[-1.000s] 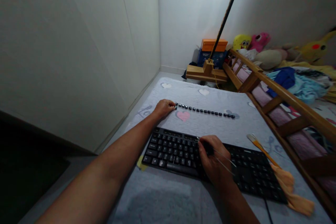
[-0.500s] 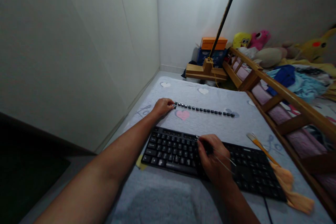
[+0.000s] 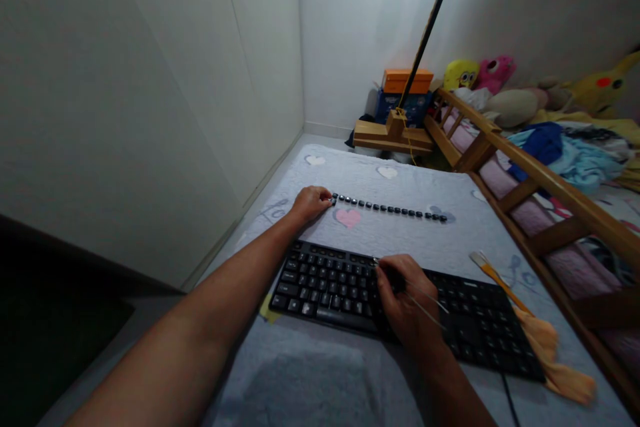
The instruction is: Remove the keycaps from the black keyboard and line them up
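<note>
Hardly anything has moved: the left hand (image 3: 311,203), fingers bunched, is at a loose key (image 3: 333,203), grip unclear; the right hand (image 3: 407,293) clasps a wire tool (image 3: 426,311). The orange box's (image 3: 395,81) contents are hidden.

From over here I see the left arm (image 3: 210,320) stretched out past the left end of the keyboard (image 3: 325,283), bare and nearly straight. The left hand (image 3: 310,203) is low beyond the keyboard's far edge, back of the hand up, thumb and fingertips drawn together. The right hand (image 3: 407,297) is bent over the middle of the keyboard, fingers curled into a grip against the thumb. The right forearm (image 3: 453,380), bare too, slants back across the keyboard's near edge.
</note>
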Available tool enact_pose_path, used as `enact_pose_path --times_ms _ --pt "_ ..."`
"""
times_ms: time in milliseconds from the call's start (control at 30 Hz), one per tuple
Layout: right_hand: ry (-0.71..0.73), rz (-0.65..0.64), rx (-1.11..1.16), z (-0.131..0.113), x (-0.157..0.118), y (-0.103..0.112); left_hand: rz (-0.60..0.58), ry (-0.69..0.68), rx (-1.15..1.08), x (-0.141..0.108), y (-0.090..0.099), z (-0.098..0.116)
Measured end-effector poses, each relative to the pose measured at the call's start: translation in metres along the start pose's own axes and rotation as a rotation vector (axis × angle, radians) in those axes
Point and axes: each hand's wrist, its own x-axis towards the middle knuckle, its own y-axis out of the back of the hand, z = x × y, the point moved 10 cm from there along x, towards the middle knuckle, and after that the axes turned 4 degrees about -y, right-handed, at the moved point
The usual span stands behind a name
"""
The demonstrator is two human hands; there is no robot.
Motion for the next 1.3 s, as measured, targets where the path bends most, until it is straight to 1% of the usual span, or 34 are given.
enact_pose_path --times_ms 233,400,533,600,667,767,867,967,1067,1167,1300 --pt "0.0 0.008 0.017 0.0 0.001 -0.001 0.001 -0.002 -0.062 -0.005 0.002 -0.002" --pt "-0.043 -0.004 0.058 0.003 0.001 -0.002 0.021 0.022 -0.127 -0.018 0.015 -0.005" --pt "-0.11 -0.036 0.117 0.007 0.0 -0.004 0.045 0.048 -0.189 -0.038 0.032 -0.006" --pt "-0.122 -0.061 0.154 0.007 0.001 -0.006 0.048 0.058 -0.227 -0.053 0.04 -0.005" --pt "-0.126 -0.099 0.191 0.004 0.004 -0.011 0.071 0.088 -0.331 -0.071 0.046 -0.003" --pt "-0.145 -0.173 0.243 -0.006 0.011 -0.021 0.087 0.136 -0.393 -0.096 0.05 0.0" --pt "-0.201 -0.271 0.283 -0.018 0.019 -0.036 0.082 0.163 -0.417 -0.113 0.048 0.003" --pt "-0.267 -0.395 0.32 -0.028 0.026 -0.059 0.095 0.161 -0.423 -0.119 0.046 0.002" --pt "-0.282 -0.483 0.365 -0.037 0.032 -0.08 0.123 0.145 -0.428 -0.121 0.045 -0.003" --pt "-0.289 -0.493 0.396 -0.041 0.038 -0.094 0.13 0.13 -0.434 -0.122 0.041 -0.006" --pt "-0.309 -0.469 0.395 -0.043 0.04 -0.103 0.124 0.112 -0.424 -0.124 0.039 -0.006"
